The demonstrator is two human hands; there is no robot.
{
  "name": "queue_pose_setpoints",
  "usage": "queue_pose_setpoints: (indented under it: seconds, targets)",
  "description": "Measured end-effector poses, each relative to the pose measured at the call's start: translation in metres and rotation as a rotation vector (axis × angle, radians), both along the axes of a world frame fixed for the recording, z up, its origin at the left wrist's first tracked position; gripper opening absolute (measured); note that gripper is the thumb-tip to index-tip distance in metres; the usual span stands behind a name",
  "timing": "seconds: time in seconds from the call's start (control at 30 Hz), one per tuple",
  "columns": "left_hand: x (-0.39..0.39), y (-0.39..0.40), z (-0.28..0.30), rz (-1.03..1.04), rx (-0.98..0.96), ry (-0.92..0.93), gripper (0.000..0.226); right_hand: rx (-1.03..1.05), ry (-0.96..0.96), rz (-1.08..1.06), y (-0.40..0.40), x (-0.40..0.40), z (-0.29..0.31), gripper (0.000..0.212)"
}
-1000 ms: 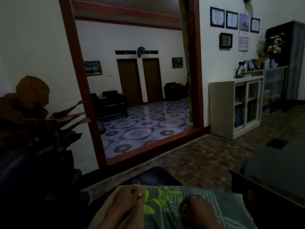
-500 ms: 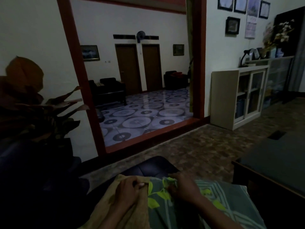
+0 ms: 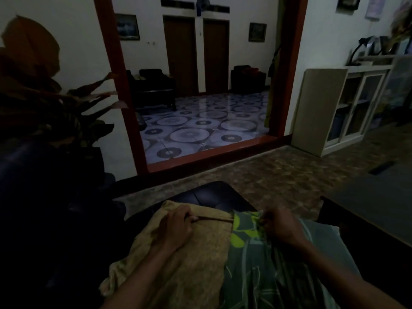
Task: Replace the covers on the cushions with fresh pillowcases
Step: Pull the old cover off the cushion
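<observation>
At lower centre, our left hand [image 3: 176, 228] pins the soft tan cushion [image 3: 189, 253]; our right hand [image 3: 278, 226] pinches the limp pillowcase [image 3: 249, 259] hem, the best hold.

Tan cushion [image 3: 194, 253] lies flat on the lap, right part inside green leaf-print pillowcase [image 3: 267, 264], whose bunched opening edge sits mid-cushion.

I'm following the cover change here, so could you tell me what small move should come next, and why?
Probably draw the two apart a little more. The left hand holds the edge of the tan cover, and the right hand pinches the bunched edge of the green leaf-print fabric, which lies partly tucked under the tan cover, so neither is free yet.
</observation>
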State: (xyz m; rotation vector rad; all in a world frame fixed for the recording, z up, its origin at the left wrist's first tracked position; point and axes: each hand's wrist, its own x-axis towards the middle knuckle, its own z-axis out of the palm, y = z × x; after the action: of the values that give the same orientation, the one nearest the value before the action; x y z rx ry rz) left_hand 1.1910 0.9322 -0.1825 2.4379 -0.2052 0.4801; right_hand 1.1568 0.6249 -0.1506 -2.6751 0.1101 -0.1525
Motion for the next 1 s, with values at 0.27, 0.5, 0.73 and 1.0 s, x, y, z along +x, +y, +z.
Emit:
queue_pose_setpoints:
  seconds: [0.27, 0.5, 0.73, 1.0]
  targets:
    - [-0.002, 0.005, 0.02, -0.119, -0.006, 0.084, 0.03, 0.096, 0.039, 0.059, 0.009, 0.002, 0.003, 0.037]
    - [0.019, -0.023, 0.049, -0.119, 0.142, 0.156, 0.034, -0.009, 0.069, -0.005, 0.009, -0.009, -0.013, 0.027]
    - [0.049, -0.069, 0.032, -0.198, 0.34, 0.502, 0.057, -0.005, -0.05, 0.025, -0.004, -0.056, 0.005, 0.008]
    - [0.035, -0.085, 0.119, -0.122, -0.172, -0.061, 0.021, 0.035, -0.325, 0.059, 0.001, -0.075, 0.091, 0.009]
